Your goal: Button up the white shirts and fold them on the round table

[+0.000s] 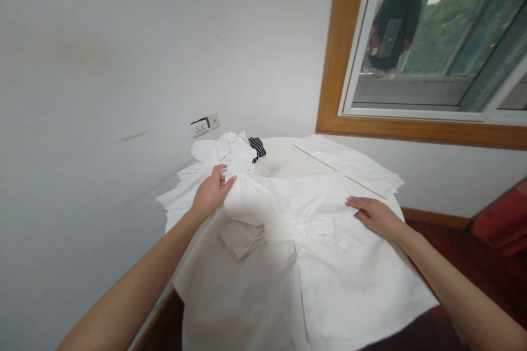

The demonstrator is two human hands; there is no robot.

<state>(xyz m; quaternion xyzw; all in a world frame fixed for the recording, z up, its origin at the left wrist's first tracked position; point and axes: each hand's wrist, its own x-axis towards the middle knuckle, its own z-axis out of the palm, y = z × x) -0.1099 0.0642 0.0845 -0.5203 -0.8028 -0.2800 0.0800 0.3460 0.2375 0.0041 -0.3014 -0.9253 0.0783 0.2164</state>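
Observation:
A white garment [263,285] with a band across its waist and a slit down the front is spread over the table, its lower part hanging over the near edge. My left hand [214,189] is closed on its upper left corner, thumb and fingers pinching the cloth. Over on the right, my right hand [373,214] pinches the garment's right edge near the waistband. A folded flap of cloth [242,238] lies on the garment's left half. Beyond my left hand is a crumpled pile of white cloth [224,151], with a black-and-white striped piece [257,148] beside it.
The rounded, cream-coloured tabletop [284,156] stands against the wall. A folded white cloth [349,162] lies at its back right. Wall sockets [200,128] sit above the pile. A wood-framed window [329,66] is at upper right, and red fabric [504,219] hangs at far right.

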